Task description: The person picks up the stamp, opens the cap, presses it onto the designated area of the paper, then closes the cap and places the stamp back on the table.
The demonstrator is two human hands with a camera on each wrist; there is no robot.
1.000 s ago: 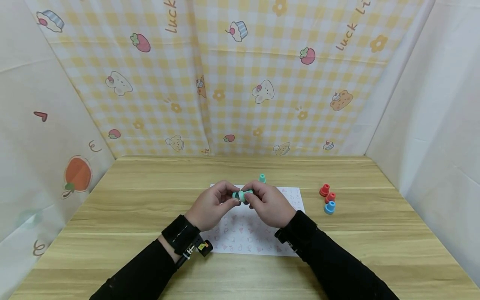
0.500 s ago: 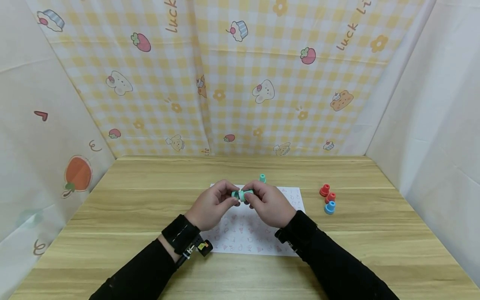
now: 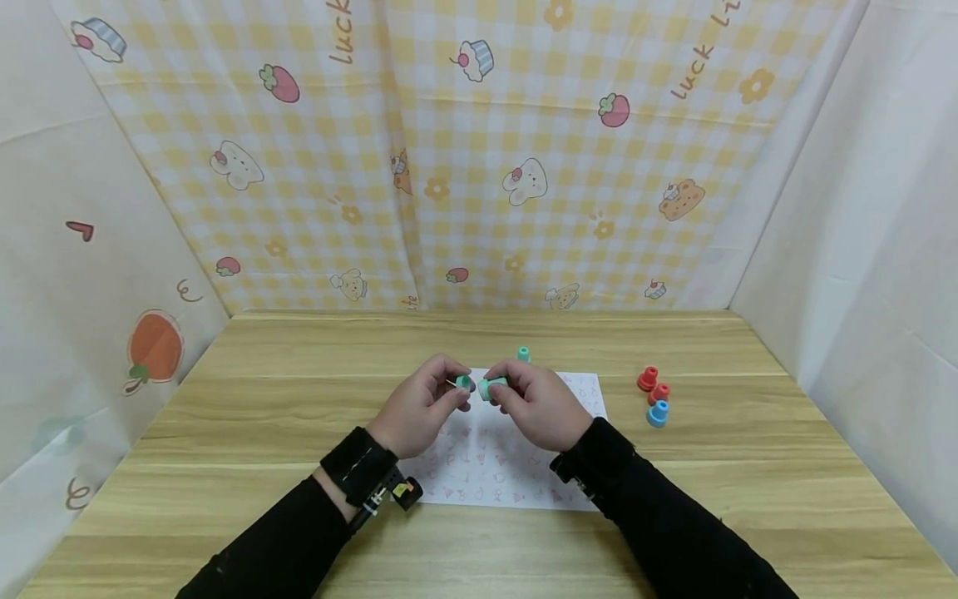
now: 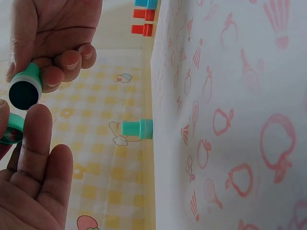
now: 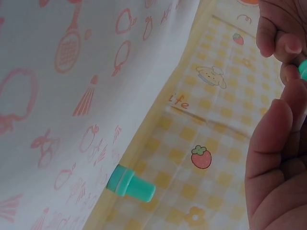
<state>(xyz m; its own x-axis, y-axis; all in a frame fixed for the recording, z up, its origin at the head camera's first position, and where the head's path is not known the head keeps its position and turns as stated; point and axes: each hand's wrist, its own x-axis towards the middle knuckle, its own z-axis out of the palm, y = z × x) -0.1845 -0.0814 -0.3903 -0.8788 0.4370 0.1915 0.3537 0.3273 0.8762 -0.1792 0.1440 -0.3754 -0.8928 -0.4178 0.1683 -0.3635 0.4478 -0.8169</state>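
In the head view my left hand (image 3: 419,409) pinches a small green cap (image 3: 464,383) between thumb and fingers. My right hand (image 3: 545,411) pinches a green stamp (image 3: 492,388) just beside it. A narrow gap separates cap and stamp. From the left wrist view, the stamp (image 4: 24,95) shows a dark round face, and the cap (image 4: 13,130) has a small picture inside. Both hands are above a white sheet of paper (image 3: 509,474) printed with pink fruit, rackets and shuttlecocks. Mostly cut off in the right wrist view, a green piece (image 5: 303,69) sits at the fingertips.
Another green stamp (image 3: 524,355) stands at the paper's back edge. Right of the sheet, two red stamps (image 3: 648,379) and a blue stamp (image 3: 658,414) stand close together on the wooden table (image 3: 299,366). A checked cloth (image 3: 479,233) hangs behind.
The cap has come away from the stamp: earlier they were joined or touching. My left hand has shifted slightly left with the cap; the right hand has hardly moved.
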